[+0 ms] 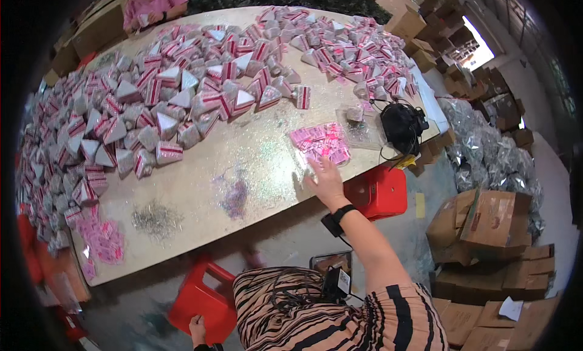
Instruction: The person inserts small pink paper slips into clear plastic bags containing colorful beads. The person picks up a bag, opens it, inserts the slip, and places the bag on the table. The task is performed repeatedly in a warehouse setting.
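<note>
Cardboard boxes (pixel 495 220) and silvery plastic bags (pixel 486 147) crowd the floor on the right, beside a pale bench (pixel 273 147) that runs slantwise across the room. Over its far and left parts spreads a great heap of wedge-shaped packs (pixel 176 96), whitish and sparkly with pink and red bands; more of them lie at the far right end. At the far side sits another person (pixel 159 2) in a pink top.

Near the right end of the bench's front edge lies a pile of pink cards (pixel 320 141). The right hand (pixel 327 181) reaches over the edge to it, fingertips at the near side of the pile. Its grip is fairly open, thumb held away from the fingers; whether a card is pinched I cannot tell. A black band (pixel 345 212) circles that wrist.

Down at the lower edge, the left hand (pixel 198 331) is at the side of a red stool (pixel 203 290) in front of the bench. How tight its grip is, or whether it merely touches, I cannot tell.

Just beyond the cards are a clear tray (pixel 366 135) and a black bundle with a cable (pixel 402 126). Small pink packets (pixel 108 241) lie at the bench's near left corner, next to silvery scraps (pixel 156 220).
</note>
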Available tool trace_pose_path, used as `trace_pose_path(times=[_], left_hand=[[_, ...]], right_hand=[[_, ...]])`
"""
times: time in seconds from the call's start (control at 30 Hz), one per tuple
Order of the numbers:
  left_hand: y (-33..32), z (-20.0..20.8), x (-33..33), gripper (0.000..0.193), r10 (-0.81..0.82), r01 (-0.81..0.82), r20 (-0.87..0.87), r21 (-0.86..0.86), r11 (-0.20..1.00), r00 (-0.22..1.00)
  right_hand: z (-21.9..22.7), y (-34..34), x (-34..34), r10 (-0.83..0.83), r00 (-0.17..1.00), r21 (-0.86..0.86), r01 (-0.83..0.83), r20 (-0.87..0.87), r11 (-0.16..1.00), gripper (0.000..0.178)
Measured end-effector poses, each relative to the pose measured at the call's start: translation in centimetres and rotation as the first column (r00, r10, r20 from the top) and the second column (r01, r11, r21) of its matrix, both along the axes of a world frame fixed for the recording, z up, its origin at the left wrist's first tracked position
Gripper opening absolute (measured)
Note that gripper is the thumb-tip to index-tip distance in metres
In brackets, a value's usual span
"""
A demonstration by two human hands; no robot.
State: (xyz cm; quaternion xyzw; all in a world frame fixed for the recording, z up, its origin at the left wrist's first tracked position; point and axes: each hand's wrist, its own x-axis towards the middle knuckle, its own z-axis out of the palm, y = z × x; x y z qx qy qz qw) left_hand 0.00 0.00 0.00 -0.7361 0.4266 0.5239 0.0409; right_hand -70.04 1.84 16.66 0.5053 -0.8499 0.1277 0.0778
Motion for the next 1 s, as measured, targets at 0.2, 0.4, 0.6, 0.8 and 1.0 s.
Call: trace_pose_path(times=[0.2, 0.4, 0.6, 0.8, 1.0], left_hand=[[-4.7, 4.8, -2.9, 0.028, -0.172, 0.155, -0.057, -0.218, 0.963, 0.984], [-9.4, -1.6, 3.3, 0.035, -0.379, 0.382, 0.115, 0.001, 0.924, 0.918], [-15.5, 9.0, -2.6, 0.033, -0.588, 0.588, 0.042, 0.011, 0.809, 0.808], [-22.2, 14.5, -0.3, 0.032, -0.74, 0.742, 0.066, -0.027, 0.669, 0.669], [-26.3, 9.9, 4.0, 0.037, -0.754, 0.722, -0.007, -0.285, 0.631, 0.656]], right_hand=[[-0.7, -2.0, -1.5, -0.088, 0.991, 0.262, 0.112, -0.101, 0.958, 0.042], [-1.4, -1.6, -2.7, -0.248, 0.969, 0.266, 0.242, -0.011, 0.933, 0.043], [-0.9, -3.3, -3.9, -0.338, 0.941, 0.374, 0.324, -0.03, 0.869, 0.042], [1.6, -5.2, -2.3, -0.42, 0.905, 0.288, 0.385, 0.071, 0.877, 0.052], [4.5, -4.5, -2.8, -0.471, 0.874, 0.082, 0.464, 0.122, 0.882, 0.053]])
